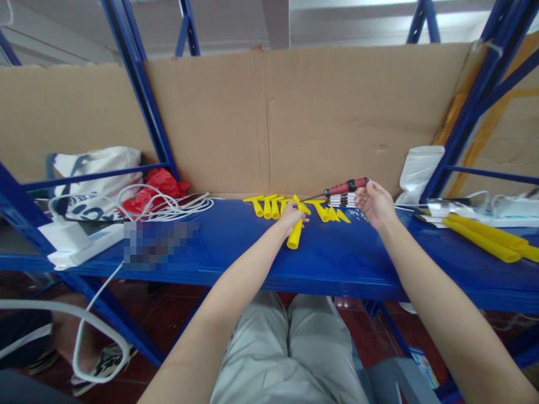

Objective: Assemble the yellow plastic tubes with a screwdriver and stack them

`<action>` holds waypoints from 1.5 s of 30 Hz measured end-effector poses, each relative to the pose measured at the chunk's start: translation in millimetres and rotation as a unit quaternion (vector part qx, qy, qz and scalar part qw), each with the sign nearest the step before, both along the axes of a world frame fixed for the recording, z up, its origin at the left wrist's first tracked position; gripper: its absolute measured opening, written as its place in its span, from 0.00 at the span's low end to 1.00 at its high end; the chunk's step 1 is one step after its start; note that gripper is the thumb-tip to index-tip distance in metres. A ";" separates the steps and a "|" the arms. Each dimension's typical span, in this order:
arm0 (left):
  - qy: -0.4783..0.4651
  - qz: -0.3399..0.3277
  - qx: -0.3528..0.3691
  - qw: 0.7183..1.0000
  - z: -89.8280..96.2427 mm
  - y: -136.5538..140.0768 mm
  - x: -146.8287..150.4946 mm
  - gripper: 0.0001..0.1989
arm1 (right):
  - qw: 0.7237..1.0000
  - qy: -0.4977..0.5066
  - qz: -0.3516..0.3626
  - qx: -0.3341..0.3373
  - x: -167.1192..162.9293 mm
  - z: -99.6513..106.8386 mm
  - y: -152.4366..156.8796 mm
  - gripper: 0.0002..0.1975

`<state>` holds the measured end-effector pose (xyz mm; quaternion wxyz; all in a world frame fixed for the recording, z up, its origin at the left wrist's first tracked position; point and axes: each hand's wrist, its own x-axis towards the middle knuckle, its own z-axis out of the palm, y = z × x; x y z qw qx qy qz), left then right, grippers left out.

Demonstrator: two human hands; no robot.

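My left hand (290, 217) is closed around a yellow T-shaped plastic tube (294, 238), its round end pointing toward me. With its fingertips my right hand (374, 203) grips the end of a screwdriver (347, 186) with a red and black handle. The screwdriver's shaft reaches left to the head of the held tube; whether the tip sits in a screw is too small to tell. Behind my left hand stand several similar yellow T-shaped pieces (267, 207), and more yellow parts (332, 213) lie to its right. Small white bits (357, 214) are scattered near my right hand.
White-and-black strips (341, 200) are stacked behind the yellow parts. Long yellow tubes (488, 238) lie at the right. Coiled white cable (168, 205), a red plastic bag (154, 188) and a power strip (88, 247) occupy the left. Cardboard (328, 118) backs the blue shelf (236, 247).
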<state>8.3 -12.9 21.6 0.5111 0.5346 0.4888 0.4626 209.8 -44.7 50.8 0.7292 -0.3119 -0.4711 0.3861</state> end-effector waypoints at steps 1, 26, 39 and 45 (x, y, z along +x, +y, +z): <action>-0.002 0.001 0.000 1.000 0.0 -0.1 0.1 0.26 | 1.000 -0.001 0.000 -0.002 -0.1 -0.1 0.3 0.13; -0.001 -0.024 0.022 0.999 1.6 -0.5 -0.5 0.22 | 0.997 0.001 -0.070 -0.039 7.5 -9.6 11.7 0.20; 0.022 0.000 0.033 0.999 -0.6 1.3 -0.4 0.23 | 0.999 -0.033 -0.033 0.014 2.1 -4.3 6.2 0.18; 0.031 -0.010 0.037 0.999 -2.1 0.7 0.6 0.23 | 0.999 -0.016 -0.050 0.005 1.0 -3.5 2.9 0.19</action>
